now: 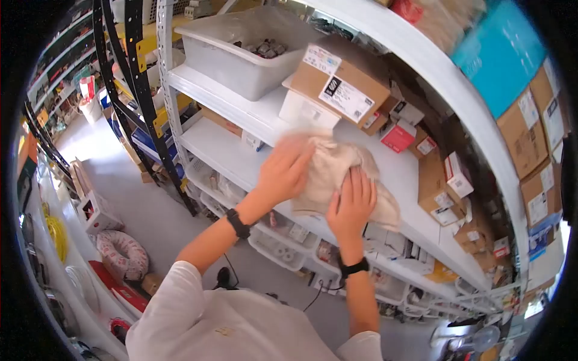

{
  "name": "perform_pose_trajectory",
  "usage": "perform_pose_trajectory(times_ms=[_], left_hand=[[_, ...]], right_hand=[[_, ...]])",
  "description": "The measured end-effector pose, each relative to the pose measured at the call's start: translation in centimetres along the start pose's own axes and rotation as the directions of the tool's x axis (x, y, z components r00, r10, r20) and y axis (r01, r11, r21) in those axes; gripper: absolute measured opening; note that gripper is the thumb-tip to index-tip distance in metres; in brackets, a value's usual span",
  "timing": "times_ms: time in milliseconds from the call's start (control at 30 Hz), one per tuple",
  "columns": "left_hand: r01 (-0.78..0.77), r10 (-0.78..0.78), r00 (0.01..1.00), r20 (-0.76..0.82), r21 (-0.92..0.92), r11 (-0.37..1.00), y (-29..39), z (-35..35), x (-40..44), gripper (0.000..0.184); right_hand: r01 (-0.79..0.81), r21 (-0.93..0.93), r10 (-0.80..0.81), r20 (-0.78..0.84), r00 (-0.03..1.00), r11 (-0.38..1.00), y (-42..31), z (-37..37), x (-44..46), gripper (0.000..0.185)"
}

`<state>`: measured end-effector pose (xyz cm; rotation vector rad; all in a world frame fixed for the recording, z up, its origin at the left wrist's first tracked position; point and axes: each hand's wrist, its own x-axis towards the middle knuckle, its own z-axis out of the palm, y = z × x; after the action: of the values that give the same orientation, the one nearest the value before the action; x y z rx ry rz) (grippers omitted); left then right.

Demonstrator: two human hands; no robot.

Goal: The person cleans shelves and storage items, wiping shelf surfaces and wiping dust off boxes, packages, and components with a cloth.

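Observation:
A crumpled beige cloth (328, 174) lies across the front of a white shelf, part of it hanging over the edge. My left hand (285, 167) is at the cloth's left side, its fingers bent on the fabric and somewhat smeared by motion. On the right part of the cloth rests my right hand (352, 201), fingers stretched out and lying against the folds. Both wrists wear a black band. Just behind the cloth stand a white box (307, 111) and a brown cardboard box (340, 84) with labels.
A grey plastic bin (235, 63) with small metal parts sits at the upper left of the white shelf (391, 180). A red and white box (398, 136) and brown cartons (436, 186) stand to the right. Lower down are clear trays (280, 249). A black rack post (141, 90) rises on the left.

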<state>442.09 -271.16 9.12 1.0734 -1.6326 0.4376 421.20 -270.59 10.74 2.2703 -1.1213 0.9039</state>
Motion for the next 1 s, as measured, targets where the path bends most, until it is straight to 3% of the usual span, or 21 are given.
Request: perform_pose_trajectory(times_ms=[100, 133, 233, 467, 533, 567, 667, 733, 800, 933, 1000], left_hand=[[0.081, -0.076, 0.996, -0.051, 0.119, 0.99, -2.7, -1.0, -0.7, 0.053], [0.102, -0.094, 0.993, -0.066, 0.139, 0.985, -3.9, -1.1, -1.2, 0.056], [0.174, -0.156, 0.983, -0.097, 0.212, 0.962, -7.1, -2.2, -2.4, 0.057], [0.203, -0.172, 0.973, -0.157, 0.212, 0.956, -15.3, -5.6, -2.2, 0.056], [0.353, -0.322, 0.924, -0.204, 0.135, 0.926, -15.0, -5.6, -1.6, 0.06], [0.426, -0.396, 0.889, -0.228, 0.096, 0.9, -14.8, -5.8, -1.8, 0.062], [0.612, -0.623, 0.781, -0.039, -0.153, 0.776, -12.7, -7.0, -3.8, 0.064], [0.603, -0.617, 0.786, -0.026, -0.187, 0.776, -12.2, -8.7, -4.0, 0.063], [0.57, -0.596, 0.799, -0.075, -0.217, 0.792, -13.3, -9.9, -4.5, 0.061], [0.476, -0.449, 0.864, -0.227, 0.076, 0.876, -16.1, -15.0, -3.0, 0.059], [0.476, -0.428, 0.871, -0.241, 0.205, 0.855, -17.4, -17.7, -2.5, 0.054]], right_hand=[[-0.126, -0.184, 0.097, -0.162, 0.982, 0.975, -2.9, 3.8, 0.2, 0.057], [-0.116, -0.149, 0.094, -0.15, 0.984, 0.982, -3.9, 4.9, 0.7, 0.06], [0.04, -0.065, -0.032, 0.112, 0.993, 0.997, -7.1, 8.1, 1.7, 0.054], [0.197, -0.319, -0.206, 0.005, 0.979, 0.927, -11.6, 12.3, 5.9, 0.054], [0.283, -0.328, -0.274, 0.074, 0.959, 0.901, -12.8, 13.9, 6.6, 0.047], [0.234, -0.235, -0.213, 0.113, 0.97, 0.943, -14.0, 14.2, 6.8, 0.046], [0.124, -0.001, -0.121, 0.207, 0.971, 0.992, -17.5, 13.8, 9.1, 0.045], [0.115, 0.104, -0.136, 0.222, 0.966, 0.988, -19.9, 13.1, 10.9, 0.044], [0.147, 0.147, -0.162, 0.093, 0.982, 0.978, -21.6, 13.9, 12.2, 0.039], [0.138, 0.245, -0.141, -0.005, 0.99, 0.96, -25.7, 16.0, 15.0, 0.04], [-0.002, 0.624, -0.109, 0.139, 0.984, 0.782, -28.2, 16.3, 18.0, 0.043]])
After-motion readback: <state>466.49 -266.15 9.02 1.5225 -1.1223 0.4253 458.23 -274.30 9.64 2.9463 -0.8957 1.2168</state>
